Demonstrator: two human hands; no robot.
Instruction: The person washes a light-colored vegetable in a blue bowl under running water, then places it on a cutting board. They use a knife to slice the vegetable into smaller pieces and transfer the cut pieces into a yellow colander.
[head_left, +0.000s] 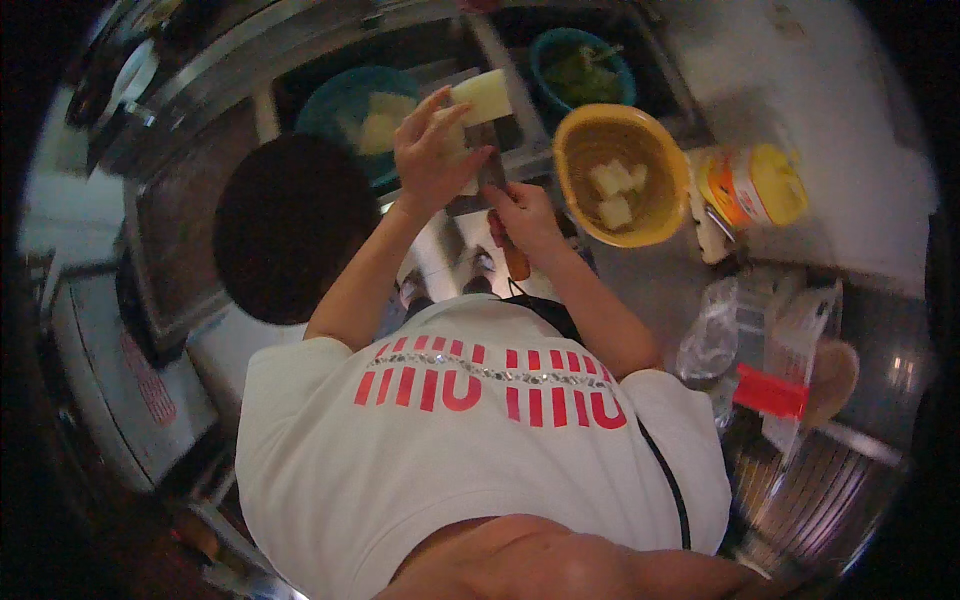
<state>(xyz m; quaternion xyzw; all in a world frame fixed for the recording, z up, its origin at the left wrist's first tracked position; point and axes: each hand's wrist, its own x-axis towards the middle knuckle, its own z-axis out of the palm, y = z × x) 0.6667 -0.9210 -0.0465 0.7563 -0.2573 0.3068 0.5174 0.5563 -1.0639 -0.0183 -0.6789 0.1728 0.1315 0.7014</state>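
Note:
My left hand (435, 157) holds a pale block of vegetable (484, 99) at its left edge, fingers raised along it and thumb near the knife. My right hand (526, 219) grips a knife by its wooden handle (516, 262). The dark blade (491, 166) points away from me and reaches just below the block. Behind my left hand, a teal basin (319, 97) contains more pale pieces (382, 127). To the right of the knife, a yellow basket (564, 174) holds several pale chunks (616, 211).
Beyond the yellow basket sits a blue-green bowl (537, 64) of green leaves (585, 79). A plastic jug (757, 185) with a yellow label lies at the right, near clear plastic bags (709, 330). A large dark round object (296, 229) is close to my left forearm.

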